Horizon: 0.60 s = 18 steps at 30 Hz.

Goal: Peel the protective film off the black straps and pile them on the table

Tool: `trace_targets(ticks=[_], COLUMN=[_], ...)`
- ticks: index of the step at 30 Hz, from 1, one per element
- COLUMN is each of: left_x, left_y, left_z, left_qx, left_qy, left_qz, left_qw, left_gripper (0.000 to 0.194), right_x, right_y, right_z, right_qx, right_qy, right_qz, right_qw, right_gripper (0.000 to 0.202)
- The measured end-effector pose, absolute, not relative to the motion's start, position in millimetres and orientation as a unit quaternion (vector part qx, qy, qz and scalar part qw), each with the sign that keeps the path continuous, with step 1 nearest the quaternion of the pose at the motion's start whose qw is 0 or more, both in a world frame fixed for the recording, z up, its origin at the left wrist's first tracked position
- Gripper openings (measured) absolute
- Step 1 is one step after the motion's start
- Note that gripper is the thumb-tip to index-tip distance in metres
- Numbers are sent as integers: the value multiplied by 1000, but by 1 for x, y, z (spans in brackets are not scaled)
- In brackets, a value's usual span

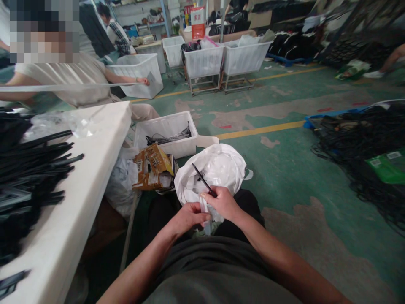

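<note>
- The white sack [234, 158] is set open-mouthed between the knees, and both hands are held over its near rim; that spot is best used as the working area, so that the 2 held pieces are supported close to the body.
- The dark rod [200, 175] is gripped near its lower end by the closed fingers of the right hand [225, 203], with its far end tilted up over the sack; a firm grip close to that end should give good control (whether it is a tool or a part cannot be told).
- The pale strip [204, 206] is pinched between the nearly closed thumb and fingers of the left hand [187, 217], and its upper end lies at the right thumb; it is best drawn lightly taut, since a slack film would probably fold or slip.
- The free end of the rod should be pointed away from the left thumb, and the crumpled rim of the sack should not be caught with the strip.
- Elbow room should be minded on the left, where the torn brown carton [152, 166] and the white bin [185, 147] are placed near the sack, with the counter [107, 135] beyond.
</note>
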State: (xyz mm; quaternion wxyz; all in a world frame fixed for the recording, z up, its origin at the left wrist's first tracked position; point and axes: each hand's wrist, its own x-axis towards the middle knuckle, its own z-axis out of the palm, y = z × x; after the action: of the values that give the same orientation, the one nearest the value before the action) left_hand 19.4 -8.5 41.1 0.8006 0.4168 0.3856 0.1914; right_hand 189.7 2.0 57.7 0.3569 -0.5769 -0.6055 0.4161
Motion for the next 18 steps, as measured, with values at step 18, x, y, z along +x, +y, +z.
trace_targets(ticks=[18], left_x=[22], left_y=[-10], left_z=[34], left_qx=[334], left_qy=[437], left_qz=[253], left_qw=[796], left_gripper=[41], right_x=[211], right_y=[8], right_z=[61], right_qx=[-509], right_qy=[-581], right_qz=[524], right_qw=[358], right_gripper=[46])
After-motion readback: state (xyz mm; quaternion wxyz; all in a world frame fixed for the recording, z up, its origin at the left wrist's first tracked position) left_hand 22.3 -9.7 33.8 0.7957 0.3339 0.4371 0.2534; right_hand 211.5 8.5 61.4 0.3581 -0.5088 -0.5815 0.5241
